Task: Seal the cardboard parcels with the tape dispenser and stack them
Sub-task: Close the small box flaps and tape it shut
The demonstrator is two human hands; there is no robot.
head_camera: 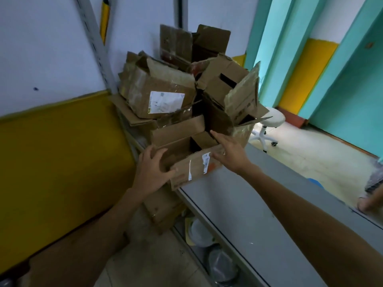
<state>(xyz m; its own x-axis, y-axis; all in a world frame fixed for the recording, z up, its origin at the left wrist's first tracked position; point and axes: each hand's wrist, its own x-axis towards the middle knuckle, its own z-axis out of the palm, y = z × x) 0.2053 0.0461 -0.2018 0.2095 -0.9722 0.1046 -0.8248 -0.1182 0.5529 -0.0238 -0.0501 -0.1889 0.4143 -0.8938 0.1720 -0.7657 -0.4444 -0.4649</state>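
An open cardboard parcel (192,168) with small white stickers on its side sits at the near end of a grey table (238,204), in front of a pile of worn cardboard boxes (165,96). My left hand (152,172) grips the parcel's left corner, thumb on the front and fingers over the rim. On the parcel's right edge rests my right hand (230,152), its fingers straight and spread. No tape dispenser is in view.
A metal shelf upright (97,44) stands against the white and yellow wall behind the pile. A white wheeled stool (267,125) stands on the floor at the right. More cardboard (163,210) and round lids (201,233) lie under the table. Another person's foot (371,199) shows at the right edge.
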